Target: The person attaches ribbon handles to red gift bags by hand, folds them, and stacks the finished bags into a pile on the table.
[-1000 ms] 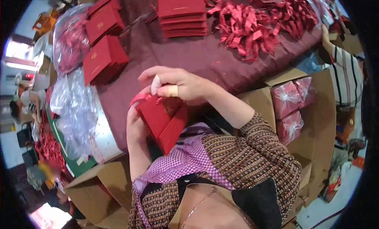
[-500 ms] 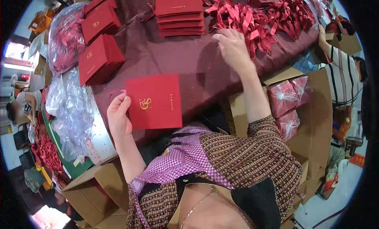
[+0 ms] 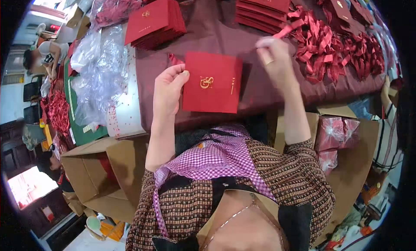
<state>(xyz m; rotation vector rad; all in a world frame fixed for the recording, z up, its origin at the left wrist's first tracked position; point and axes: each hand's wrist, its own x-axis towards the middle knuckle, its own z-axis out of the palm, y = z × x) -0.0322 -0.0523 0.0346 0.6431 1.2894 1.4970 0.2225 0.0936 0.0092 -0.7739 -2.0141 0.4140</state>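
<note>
My left hand (image 3: pixel 169 88) pinches the left edge of a flat red square card (image 3: pixel 212 83) with gold print, which could be a folded paper bag. A short bit of red ribbon (image 3: pixel 174 59) pokes out above that thumb. To the right, over the table, my right hand (image 3: pixel 277 56) is a little blurred, its fingers closed on a red ribbon strip (image 3: pixel 289 29) that reaches toward the loose ribbon pile (image 3: pixel 318 47). One stack of similar red pieces (image 3: pixel 149 23) stands behind my left hand, another stack (image 3: pixel 263 10) behind my right.
A dark red cloth (image 3: pixel 208 34) covers the table. Clear plastic bags (image 3: pixel 102 62) lie at its left. Open cardboard boxes (image 3: pixel 125 173) stand by the near edge; the right one holds wrapped red packs (image 3: pixel 331 134). Other people (image 3: pixel 54 51) are at the sides.
The view has shifted, so the table things sit further right. My right hand has come away from the ribbon pile with a ribbon strip. My left hand still holds the red card.
</note>
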